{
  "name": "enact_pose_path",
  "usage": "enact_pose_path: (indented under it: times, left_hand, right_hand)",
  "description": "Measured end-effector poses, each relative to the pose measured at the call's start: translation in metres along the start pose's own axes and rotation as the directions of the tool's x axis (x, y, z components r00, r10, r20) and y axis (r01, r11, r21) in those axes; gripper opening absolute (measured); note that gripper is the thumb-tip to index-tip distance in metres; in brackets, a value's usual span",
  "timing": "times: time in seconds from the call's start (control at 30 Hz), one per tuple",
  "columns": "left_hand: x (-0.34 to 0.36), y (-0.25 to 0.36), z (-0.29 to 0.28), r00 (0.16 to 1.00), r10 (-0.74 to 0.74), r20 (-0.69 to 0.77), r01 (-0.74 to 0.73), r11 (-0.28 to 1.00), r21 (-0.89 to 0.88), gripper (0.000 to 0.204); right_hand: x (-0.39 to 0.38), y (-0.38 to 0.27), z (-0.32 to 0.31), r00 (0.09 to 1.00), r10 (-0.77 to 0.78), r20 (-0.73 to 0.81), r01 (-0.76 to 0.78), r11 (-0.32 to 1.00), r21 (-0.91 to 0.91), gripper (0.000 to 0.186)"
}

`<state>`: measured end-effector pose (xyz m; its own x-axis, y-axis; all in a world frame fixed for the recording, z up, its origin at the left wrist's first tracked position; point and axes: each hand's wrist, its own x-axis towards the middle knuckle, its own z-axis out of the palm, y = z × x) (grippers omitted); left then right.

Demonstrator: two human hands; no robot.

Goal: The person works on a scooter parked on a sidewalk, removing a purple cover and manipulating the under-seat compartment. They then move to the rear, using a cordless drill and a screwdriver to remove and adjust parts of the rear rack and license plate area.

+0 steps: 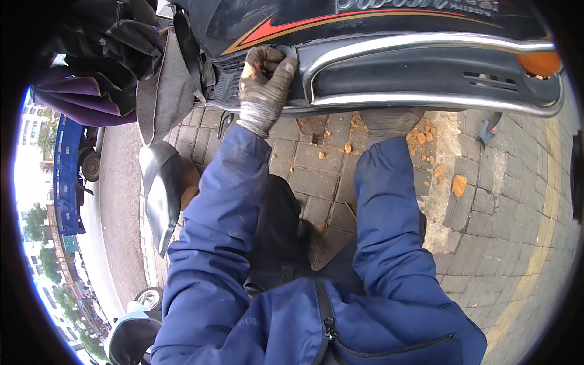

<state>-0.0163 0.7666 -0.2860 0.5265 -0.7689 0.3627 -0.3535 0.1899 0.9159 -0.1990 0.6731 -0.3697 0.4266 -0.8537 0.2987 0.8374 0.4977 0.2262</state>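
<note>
A black scooter (377, 30) with a red and gold stripe lies across the top of the view. A chrome rail (426, 40) borders its dark side panel (401, 72). My left hand (264, 88), in a dirty grey knit glove, rests with curled fingers on the ribbed footboard (226, 85) at the panel's left end. Whatever its fingers grip is too hidden to make out. Below the panel's lower edge, my gloved right hand (391, 123) reaches underneath, its fingers out of sight.
Tan clods (459, 185) lie on the brick pavement (316, 182). A dark tool (488, 128) lies at right. Black and purple cloth (91, 91), a grey flap (165, 91) and a glossy black part (159, 194) are at left. A blue truck (70, 176) stands on the road.
</note>
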Motion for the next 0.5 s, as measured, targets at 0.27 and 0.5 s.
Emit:
enact_pose_path:
  times: [0.27, 0.5]
  left_hand:
    - [-0.008, -0.011, 0.012, 0.989, 0.091, -0.115, -0.092, 0.996, -0.003, 0.025]
    - [-0.003, 0.007, 0.004, 0.997, -0.074, -0.021, 0.074, 0.997, 0.003, 0.028]
  right_hand:
    - [0.016, -0.017, -0.030, 0.997, 0.076, -0.011, -0.075, 0.996, 0.043, 0.084]
    - [0.021, -0.027, -0.037, 0.989, 0.143, -0.029, -0.140, 0.987, 0.074, 0.083]
